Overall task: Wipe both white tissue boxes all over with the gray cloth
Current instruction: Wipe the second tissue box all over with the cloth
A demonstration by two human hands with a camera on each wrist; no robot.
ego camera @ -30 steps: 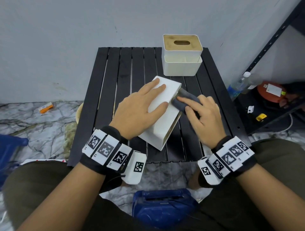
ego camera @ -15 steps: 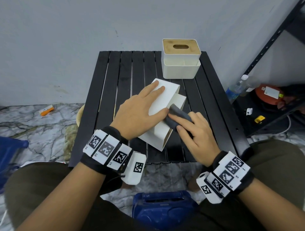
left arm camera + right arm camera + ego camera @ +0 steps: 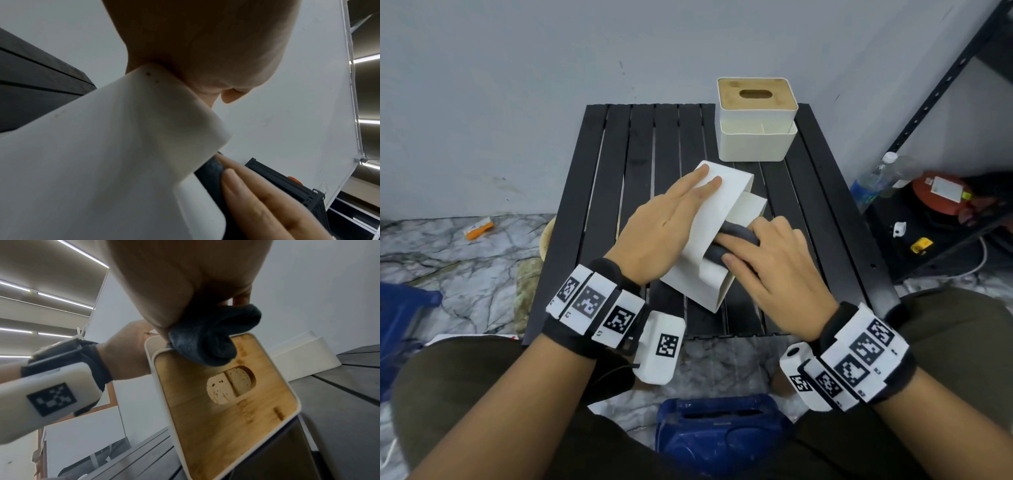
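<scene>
One white tissue box [image 3: 722, 202] lies tipped on its side in the middle of the black slatted table [image 3: 619, 205]. Its wooden lid [image 3: 216, 418] faces right. My left hand [image 3: 678, 212] rests flat on the upturned side with straight fingers. My right hand [image 3: 767, 253] grips the bunched gray cloth [image 3: 732, 236] and presses it against the box's right edge by the lid. The right wrist view shows the cloth [image 3: 209, 337] at the lid's rim. The second white tissue box [image 3: 756, 120], also with a wooden lid, stands upright at the table's back edge.
A gray wall rises just behind the table. On the right is a black metal shelf [image 3: 945, 78] with a plastic bottle [image 3: 873, 181] and a red object [image 3: 941, 192] on its low board. A blue container [image 3: 722, 438] sits at my knees. An orange item [image 3: 479, 229] lies on the marble floor.
My right hand has slid the gray cloth toward me along the box's right edge, from the far end to the near half. The left hand stays flat on the box.
</scene>
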